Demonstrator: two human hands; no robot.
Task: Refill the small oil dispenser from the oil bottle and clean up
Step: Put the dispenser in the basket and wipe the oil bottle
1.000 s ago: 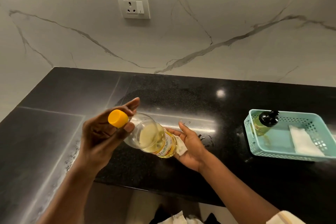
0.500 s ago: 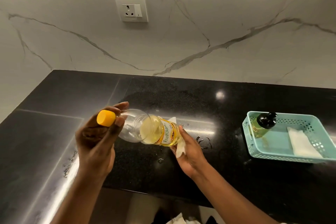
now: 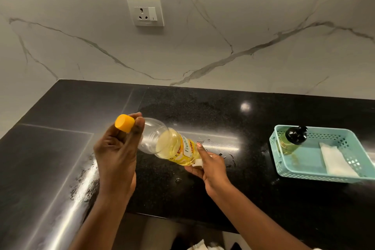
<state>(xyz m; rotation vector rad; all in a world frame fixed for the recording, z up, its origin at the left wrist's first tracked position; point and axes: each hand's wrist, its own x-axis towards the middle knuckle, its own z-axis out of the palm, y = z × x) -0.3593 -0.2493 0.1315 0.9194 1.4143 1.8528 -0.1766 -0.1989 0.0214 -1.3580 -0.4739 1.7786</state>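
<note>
A clear oil bottle (image 3: 172, 145) with a yellow cap (image 3: 124, 123) and a yellow label lies tilted almost on its side above the black counter, partly filled with oil. My left hand (image 3: 116, 154) grips its neck just under the cap. My right hand (image 3: 211, 165) presses a small white tissue (image 3: 198, 163) against the bottle's base end. The small oil dispenser (image 3: 292, 140), with a black top and yellow oil inside, leans in the left corner of a teal basket (image 3: 324, 175) at the right.
A folded white cloth (image 3: 336, 160) lies in the basket. Small droplets (image 3: 227, 155) spot the black counter (image 3: 253, 124) beside my right hand. A marble wall with a socket (image 3: 145, 12) stands behind. The counter's front edge runs just below my forearms.
The bottle has tipped flatter and turned, its label now facing up. My right hand with the tissue has slid along the bottle's lower end. The view has shifted slightly.
</note>
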